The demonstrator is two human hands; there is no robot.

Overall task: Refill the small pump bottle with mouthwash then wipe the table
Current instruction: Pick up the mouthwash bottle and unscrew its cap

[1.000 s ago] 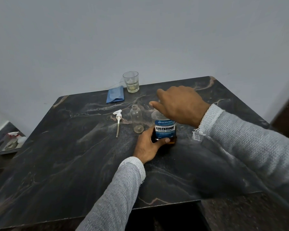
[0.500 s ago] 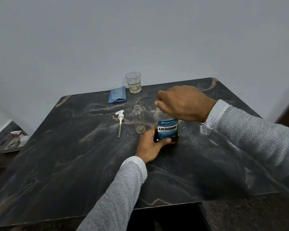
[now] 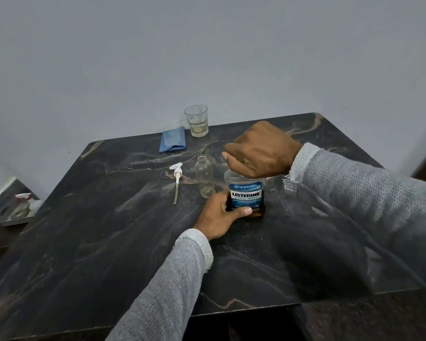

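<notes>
The mouthwash bottle (image 3: 246,196) with its blue label stands upright in the middle of the dark marble table (image 3: 108,242). My left hand (image 3: 220,215) grips its base from the left. My right hand (image 3: 258,151) is curled over the bottle's top, hiding the cap. Just left of it stands the small clear pump bottle (image 3: 205,177), open and empty-looking. Its white pump head (image 3: 177,174) with the long tube lies flat on the table further left. A folded blue cloth (image 3: 173,139) lies near the back edge.
A drinking glass (image 3: 196,120) with a little liquid stands by the wall behind the cloth. A low tray (image 3: 15,212) with small items sits off the table at the far left. The table's front edge runs near my body.
My right hand has turned on the bottle's top, its fingers curling further over and the wrist rising. My left hand keeps its hold on the base. The bottle stays in place.
</notes>
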